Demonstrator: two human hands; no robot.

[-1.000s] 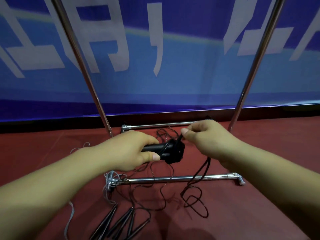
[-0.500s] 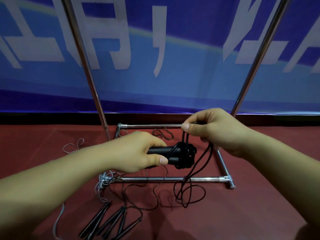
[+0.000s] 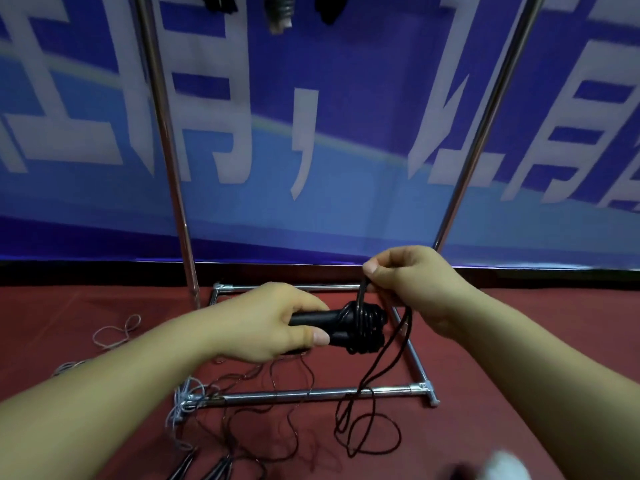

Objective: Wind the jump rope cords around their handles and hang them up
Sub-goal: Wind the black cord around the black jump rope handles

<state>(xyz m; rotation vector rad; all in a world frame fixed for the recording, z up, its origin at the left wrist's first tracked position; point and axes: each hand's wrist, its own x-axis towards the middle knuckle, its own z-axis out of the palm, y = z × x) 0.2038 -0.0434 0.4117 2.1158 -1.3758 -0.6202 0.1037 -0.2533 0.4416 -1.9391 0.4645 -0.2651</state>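
this looks like a sports hall or gym storage corner, though the wide-angle view shows only a small part of it. the dark red, carpet-like floor (image 3: 502, 341) fills the lower half, and a large blue printed banner with big white characters (image 3: 311, 133) covers the wall from nine o'clock to three o'clock. a chrome metal tube hanging rack (image 3: 166, 140) stands before it, its base bars on the floor at six o'clock. dark wound rope bundles (image 3: 277, 10) hang at twelve o'clock, and loose thin black and white jump rope cords (image 3: 277, 427) lie tangled on the floor at seven o'clock.
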